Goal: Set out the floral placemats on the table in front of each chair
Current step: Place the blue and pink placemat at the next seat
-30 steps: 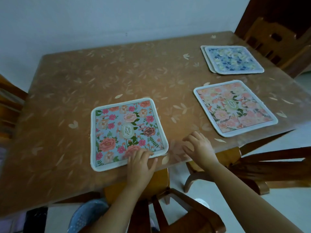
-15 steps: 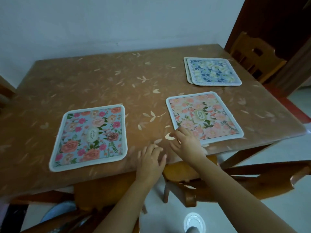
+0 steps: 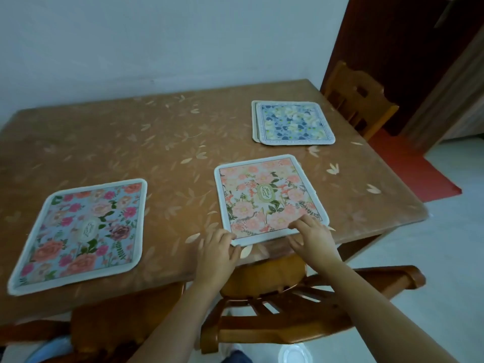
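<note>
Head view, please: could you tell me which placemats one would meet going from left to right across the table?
Blue placemat with red and pink roses → peach-pink floral placemat, with both hands at its near edge → blue-and-white floral placemat, stacked on another mat.

Room around the counter

A pale wall (image 3: 167,43) runs behind the far edge, plain and unmarked. At far right stands a dark brown door (image 3: 408,48), with a lighter wooden frame (image 3: 445,82) slanting beside it. A red mat (image 3: 411,171) lies on the pale floor (image 3: 445,239) below the door. The cloth (image 3: 131,142) is brown, printed with pale leaf sprigs, and looks glossy. Near the bottom edge, a small white round thing (image 3: 292,353) sits on the floor, too blurred to name. A pale blue rounded object (image 3: 49,348) shows at the near left corner, mostly hidden.
</note>
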Demonstrator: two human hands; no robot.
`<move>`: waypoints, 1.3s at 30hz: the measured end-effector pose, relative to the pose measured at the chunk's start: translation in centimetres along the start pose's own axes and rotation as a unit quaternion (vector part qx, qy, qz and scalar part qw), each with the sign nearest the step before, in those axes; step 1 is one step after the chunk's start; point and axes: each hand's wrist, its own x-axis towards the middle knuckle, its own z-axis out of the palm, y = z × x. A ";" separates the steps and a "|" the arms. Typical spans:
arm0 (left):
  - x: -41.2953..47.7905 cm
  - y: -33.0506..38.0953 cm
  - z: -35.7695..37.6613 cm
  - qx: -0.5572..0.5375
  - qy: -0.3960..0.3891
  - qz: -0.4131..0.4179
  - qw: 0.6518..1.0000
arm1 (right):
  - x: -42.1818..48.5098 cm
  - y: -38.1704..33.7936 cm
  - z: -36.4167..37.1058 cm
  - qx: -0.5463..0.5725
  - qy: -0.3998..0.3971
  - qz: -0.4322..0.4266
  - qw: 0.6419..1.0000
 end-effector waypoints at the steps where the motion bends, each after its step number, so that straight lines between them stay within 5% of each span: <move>1: 0.5 -0.1 0.5 0.001 -0.015 0.002 1.000 | 0.2 0.7 -0.1 -0.002 -0.004 0.016 1.000; 8: 3.3 -0.4 3.3 0.024 -0.087 0.011 0.996 | 2.4 3.5 0.8 0.008 -0.051 0.099 0.994; 18: 4.7 1.3 5.3 0.026 -0.101 0.029 0.994 | 4.5 6.2 1.4 0.019 -0.064 0.093 0.993; 27: 6.0 8.0 5.6 0.053 -0.017 -0.001 0.998 | 6.8 9.8 -0.7 -0.013 -0.104 -0.015 0.994; 39: 4.8 18.6 5.2 0.082 0.109 -0.060 0.989 | 6.1 12.6 -7.3 -0.023 -0.022 -0.135 0.990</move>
